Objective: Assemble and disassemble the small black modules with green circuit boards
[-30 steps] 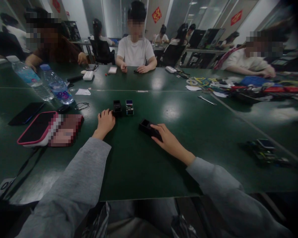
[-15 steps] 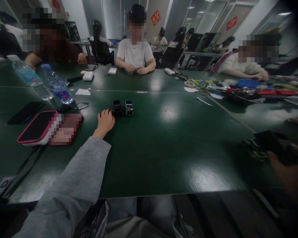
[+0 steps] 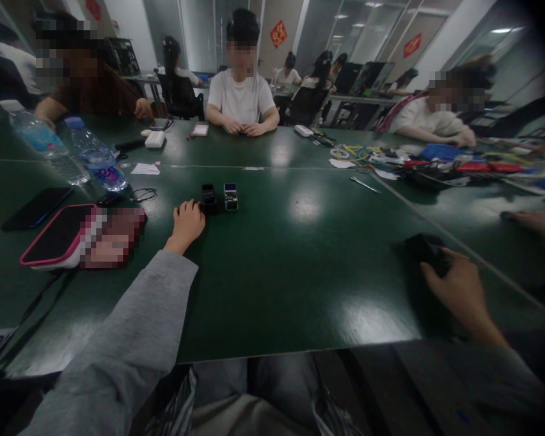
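My left hand [image 3: 189,223] rests on the green table with its fingers curled against the left side of a small black device [image 3: 208,197]. Just right of that device stands a small circuit board with a screen [image 3: 231,197], which neither hand touches. Over at the right, my right hand [image 3: 458,281] is wrapped round a dark box-like object [image 3: 427,249], thumb on the near side. The underside of this object is hidden in shadow.
Two bottles [image 3: 97,157], a dark phone [image 3: 39,208] and a pink-rimmed case [image 3: 61,236] lie at the left. A metal wrench [image 3: 366,184] and piled cables [image 3: 436,160] are at the back right. Several people sit around; another hand [image 3: 533,221] is at the far right.
My right hand has moved left and inward with the dark object. The green-and-yellow circuit parts beside it earlier no longer show. My left hand stays at the black device; the view shifted slightly.
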A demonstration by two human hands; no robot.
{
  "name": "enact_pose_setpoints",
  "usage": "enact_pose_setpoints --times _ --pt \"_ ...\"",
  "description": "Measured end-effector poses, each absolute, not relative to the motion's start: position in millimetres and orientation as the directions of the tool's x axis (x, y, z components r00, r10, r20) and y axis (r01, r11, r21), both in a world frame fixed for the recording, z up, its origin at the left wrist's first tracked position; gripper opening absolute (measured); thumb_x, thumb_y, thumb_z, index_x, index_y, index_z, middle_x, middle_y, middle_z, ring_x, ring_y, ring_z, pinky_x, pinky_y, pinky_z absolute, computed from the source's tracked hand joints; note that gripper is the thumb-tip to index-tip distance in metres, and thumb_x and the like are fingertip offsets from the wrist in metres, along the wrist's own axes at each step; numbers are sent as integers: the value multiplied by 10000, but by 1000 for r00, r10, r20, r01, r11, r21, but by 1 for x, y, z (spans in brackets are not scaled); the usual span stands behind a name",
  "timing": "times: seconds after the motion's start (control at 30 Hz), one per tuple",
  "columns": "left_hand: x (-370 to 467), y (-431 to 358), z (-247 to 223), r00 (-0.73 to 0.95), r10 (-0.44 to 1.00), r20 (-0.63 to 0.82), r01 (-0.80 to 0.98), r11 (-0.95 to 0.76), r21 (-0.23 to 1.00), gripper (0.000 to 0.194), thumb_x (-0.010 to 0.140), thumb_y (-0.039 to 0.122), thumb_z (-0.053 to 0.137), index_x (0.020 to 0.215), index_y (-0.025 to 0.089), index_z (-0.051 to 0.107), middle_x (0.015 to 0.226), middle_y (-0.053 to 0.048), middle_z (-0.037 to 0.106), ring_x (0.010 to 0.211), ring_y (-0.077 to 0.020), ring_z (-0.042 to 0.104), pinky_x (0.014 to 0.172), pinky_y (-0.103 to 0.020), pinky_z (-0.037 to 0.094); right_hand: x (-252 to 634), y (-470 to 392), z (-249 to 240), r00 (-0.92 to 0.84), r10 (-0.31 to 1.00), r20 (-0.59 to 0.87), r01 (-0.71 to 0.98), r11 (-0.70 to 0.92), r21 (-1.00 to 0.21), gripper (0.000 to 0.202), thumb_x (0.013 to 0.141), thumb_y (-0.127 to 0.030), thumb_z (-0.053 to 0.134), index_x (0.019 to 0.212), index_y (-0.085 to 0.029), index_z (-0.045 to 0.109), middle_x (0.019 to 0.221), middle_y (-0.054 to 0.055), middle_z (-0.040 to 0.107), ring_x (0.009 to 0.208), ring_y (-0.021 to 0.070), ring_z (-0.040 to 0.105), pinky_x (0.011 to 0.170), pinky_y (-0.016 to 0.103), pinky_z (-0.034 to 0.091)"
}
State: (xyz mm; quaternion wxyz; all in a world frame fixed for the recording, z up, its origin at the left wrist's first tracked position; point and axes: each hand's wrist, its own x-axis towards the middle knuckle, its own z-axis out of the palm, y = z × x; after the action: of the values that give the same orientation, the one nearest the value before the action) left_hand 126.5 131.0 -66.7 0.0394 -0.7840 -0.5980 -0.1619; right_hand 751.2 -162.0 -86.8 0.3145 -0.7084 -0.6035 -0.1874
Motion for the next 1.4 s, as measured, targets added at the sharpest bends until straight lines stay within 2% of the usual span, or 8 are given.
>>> enact_pose_setpoints --times 0.07,0.17,0.3,0.5,0.63,0.8,1.1,1.4 --pt "126 132 -68 236 921 309 950 -286 127 509 984 266 295 1397 81 529 1520 -201 480 1408 -356 426 1147 -581 357 703 -126 -84 317 726 611 946 -198 -256 651 862 -658 521 1383 -267 522 1129 188 610 1111 456 590 880 685 494" --pt "126 132 -68 240 919 313 952 -286 112 496 978 255 307 1381 85 542 1514 -200 489 1397 -351 441 1143 -574 362 597 -70 -69 172 816 552 936 40 -351 628 907 -563 502 1380 -150 504 1228 220 577 1162 389 572 985 620 486" --pt "126 131 -66 239 923 303 955 -280 102 483 973 250 325 1368 90 552 1514 -200 493 1392 -343 450 1145 -566 362 443 -26 -46 -245 888 390 783 418 -460 524 968 -427 508 1450 -236 425 1254 138 553 1091 288 585 941 525 518" --pt "127 134 -67 221 939 265 959 -259 118 477 980 258 322 1371 117 556 1533 -179 477 1406 -341 440 1148 -573 358 333 -5 -39 -562 763 319 620 644 -449 553 987 -427 520 1505 -311 362 1265 99 511 1071 266 547 904 488 513" --pt "128 136 -67 208 944 255 961 -246 127 484 980 258 323 1387 118 544 1542 -172 467 1419 -338 424 1155 -573 350 337 8 -42 -500 770 397 480 628 -612 504 1013 -524 457 1461 -295 432 1309 95 459 1199 244 502 1033 473 476" --pt "129 137 -67 202 945 257 959 -244 142 487 975 255 330 1389 111 543 1538 -168 474 1420 -342 419 1155 -573 353 361 41 -48 -174 888 426 477 455 -752 529 1007 -633 359 1410 -309 475 1327 104 455 1236 247 499 1090 506 444" --pt "129 137 -67 196 948 249 961 -237 146 479 961 245 357 1378 113 551 1526 -167 488 1424 -337 412 1157 -580 349 363 66 -57 -380 834 399 685 544 -484 596 1039 -582 324 1551 -279 288 1624 52 319 1504 250 267 1221 519 265" --pt "129 136 -65 194 954 230 962 -231 148 486 976 249 347 1400 100 532 1544 -158 468 1423 -343 410 1164 -570 346 357 54 -49 -147 852 502 883 342 -322 385 1044 -434 384 1328 -211 515 1322 139 530 1242 317 503 996 508 476"
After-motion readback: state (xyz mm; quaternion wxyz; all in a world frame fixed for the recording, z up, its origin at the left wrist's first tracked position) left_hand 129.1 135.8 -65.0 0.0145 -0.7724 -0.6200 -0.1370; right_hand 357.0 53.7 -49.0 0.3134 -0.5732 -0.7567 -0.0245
